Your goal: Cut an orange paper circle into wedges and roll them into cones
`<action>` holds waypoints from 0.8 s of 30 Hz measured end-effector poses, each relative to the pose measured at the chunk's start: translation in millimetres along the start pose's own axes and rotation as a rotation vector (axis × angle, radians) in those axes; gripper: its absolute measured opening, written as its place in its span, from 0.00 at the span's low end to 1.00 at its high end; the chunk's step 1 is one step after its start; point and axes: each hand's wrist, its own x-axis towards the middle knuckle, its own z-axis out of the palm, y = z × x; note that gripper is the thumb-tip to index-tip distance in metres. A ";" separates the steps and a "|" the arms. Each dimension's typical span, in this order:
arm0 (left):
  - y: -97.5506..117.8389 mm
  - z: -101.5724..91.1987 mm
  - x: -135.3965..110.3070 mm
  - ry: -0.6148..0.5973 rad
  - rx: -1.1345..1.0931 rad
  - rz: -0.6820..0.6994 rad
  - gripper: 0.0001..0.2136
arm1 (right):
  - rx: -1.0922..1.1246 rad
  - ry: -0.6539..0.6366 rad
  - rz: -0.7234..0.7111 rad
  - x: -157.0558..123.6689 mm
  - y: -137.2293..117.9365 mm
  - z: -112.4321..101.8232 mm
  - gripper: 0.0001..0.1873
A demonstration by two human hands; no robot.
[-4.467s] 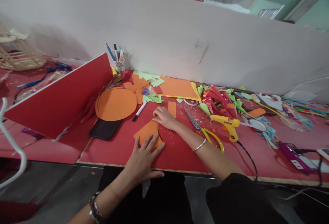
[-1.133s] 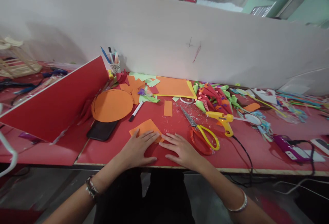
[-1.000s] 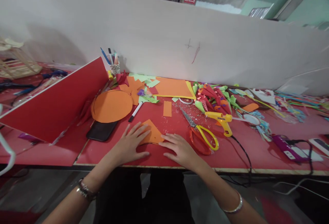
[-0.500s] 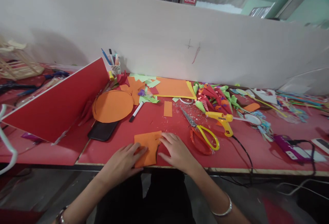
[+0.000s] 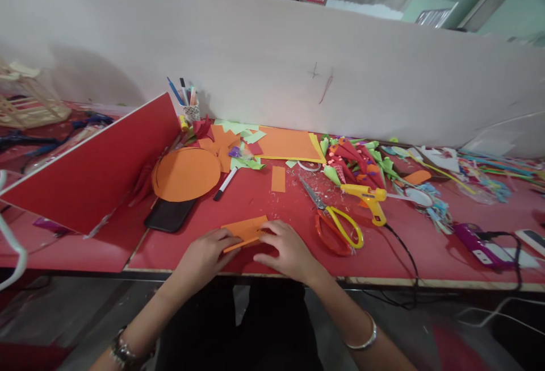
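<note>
An orange craft sheet (image 5: 243, 229) lies near the table's front edge, its near side bent upward and folded over toward the back. My left hand (image 5: 208, 253) is closed on the left end of the fold, fingers on top and thumb at the near side. At the right end, my right hand (image 5: 286, 249) grips the sheet between its fingertips and thumb. Scissors (image 5: 332, 217) with one red and one yellow handle lie half open to the right of my right hand. A small orange rectangle (image 5: 278, 179) rests behind the sheet.
A yellow glue gun (image 5: 368, 197) and its cord lie to the right. An orange disc (image 5: 187, 173) overlaps a black phone-like object (image 5: 170, 215), with a marker (image 5: 225, 183) beside it. A red board (image 5: 97, 161) leans at left. Coloured scraps line the white partition (image 5: 255, 58).
The orange sheet lay nearly flat; now its near side is lifted and folded back. Both hands have moved slightly away from the table's edge and closed on the sheet.
</note>
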 end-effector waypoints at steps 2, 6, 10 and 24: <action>-1.5 2.5 3.6 0.016 -0.051 -0.071 0.11 | 0.020 0.056 0.045 6.9 -1.7 6.0 0.14; -3.2 6.5 5.8 0.066 -0.017 -0.281 0.14 | 0.014 0.144 0.148 18.3 -5.9 15.0 0.10; -1.9 10.0 5.3 0.101 0.034 -0.397 0.14 | -0.024 0.170 0.211 23.2 -10.1 18.2 0.10; 3.7 16.2 6.9 0.257 0.318 -0.313 0.11 | -0.258 0.134 0.305 29.5 -18.5 27.3 0.09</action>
